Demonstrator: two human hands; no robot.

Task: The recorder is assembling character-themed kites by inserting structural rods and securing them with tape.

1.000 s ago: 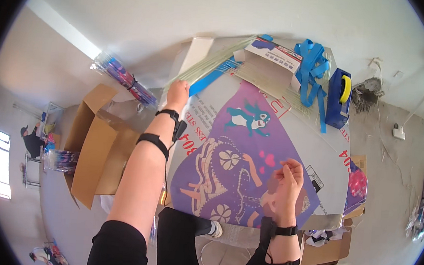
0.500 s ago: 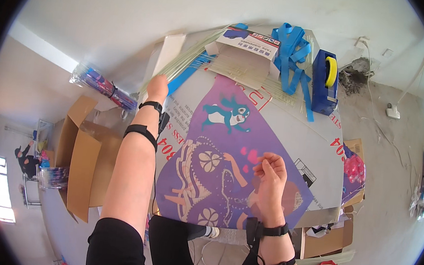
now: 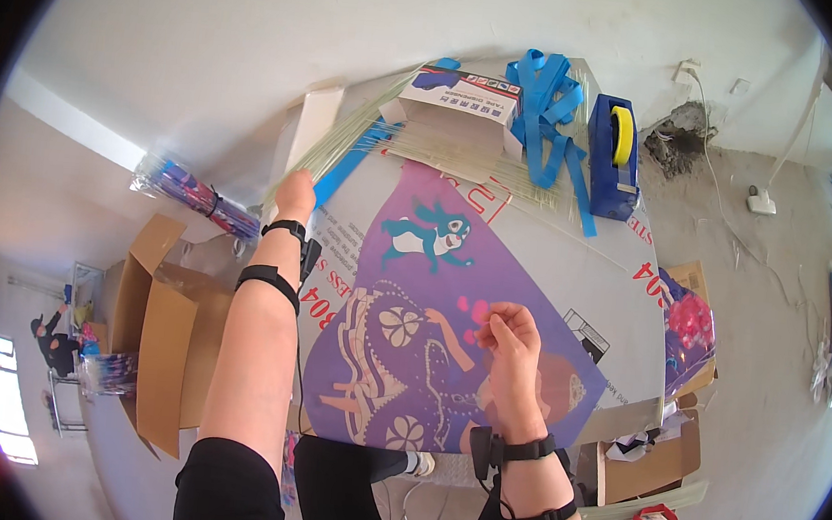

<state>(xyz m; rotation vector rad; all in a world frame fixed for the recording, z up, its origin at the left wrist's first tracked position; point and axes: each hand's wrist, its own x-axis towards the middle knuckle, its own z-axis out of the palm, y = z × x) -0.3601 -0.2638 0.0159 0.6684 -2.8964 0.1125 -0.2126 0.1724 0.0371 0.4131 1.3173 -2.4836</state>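
Left hand [image 3: 294, 195]: still at pale rods [image 3: 337, 141], upper left — can't tell its grip.
Right hand [image 3: 513, 336]: half-curled over purple sheet [image 3: 433, 296], centre; hold unclear.
Change: slight — sheet unmoved, work seemingly static.

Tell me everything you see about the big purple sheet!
The purple sheet looks thin, like cloth or plastic, printed with a teal-and-white animal, pink hearts and a figure in a frilly dress. It lies flat on the grey table, narrow end away, wide end at the near edge. The right hand is over it; I can't tell whether it touches.
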